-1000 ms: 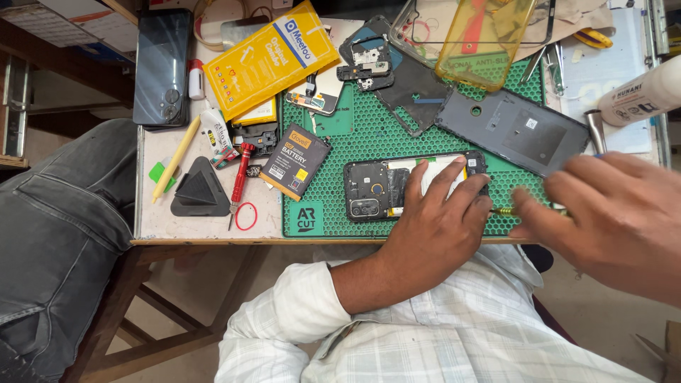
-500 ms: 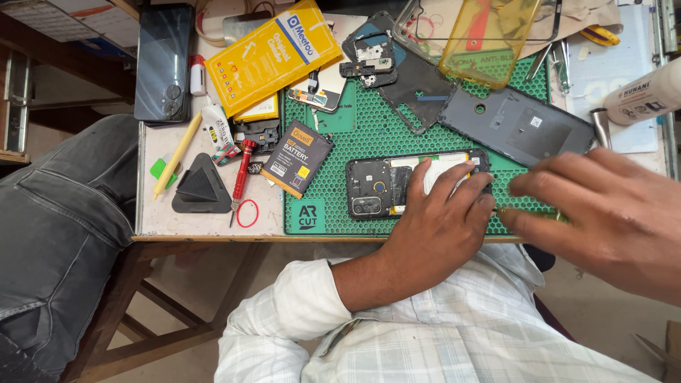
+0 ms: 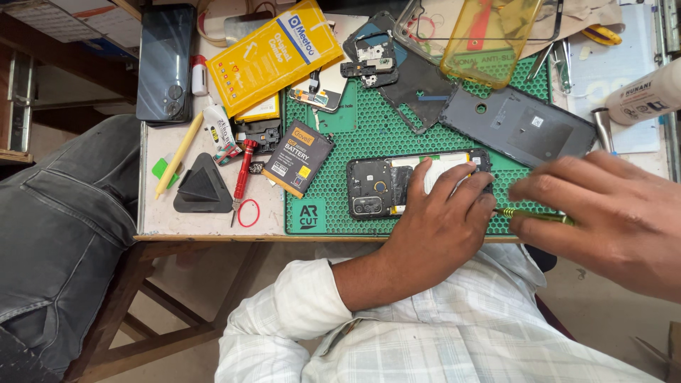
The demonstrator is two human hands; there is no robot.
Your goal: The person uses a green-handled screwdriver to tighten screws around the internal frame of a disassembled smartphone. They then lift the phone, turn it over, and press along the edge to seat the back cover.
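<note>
Head view, looking down, from left to right:

- dark phone (image 3: 164, 64) lies face down at the table's far left corner, beside a small white bottle (image 3: 199, 75).
- yellow flat package (image 3: 274, 53) with a blue corner stripe sits tilted near the far edge; a black battery (image 3: 299, 157) with a yellow and white label lies below it, half on the mat.
- black triangular pick holder (image 3: 202, 186), red screwdriver (image 3: 242, 176) and red rubber ring (image 3: 248, 213) rest on the pale tabletop (image 3: 156, 216).
- green honeycomb mat (image 3: 376, 135) covers the middle of the table.
- opened phone (image 3: 379, 188) lies on the mat near its front edge; the left hand (image 3: 440, 227) presses on it, fingers spread over its right half.
- right hand (image 3: 610, 213) has fingers pinched together on a thin yellow-green tool (image 3: 532, 214), its tip next to the phone's right end.
- grey back cover (image 3: 521, 126) lies above; a yellow clear case (image 3: 489, 35) sits further back.
- white bottle (image 3: 649, 96) lies at the right edge.
</note>
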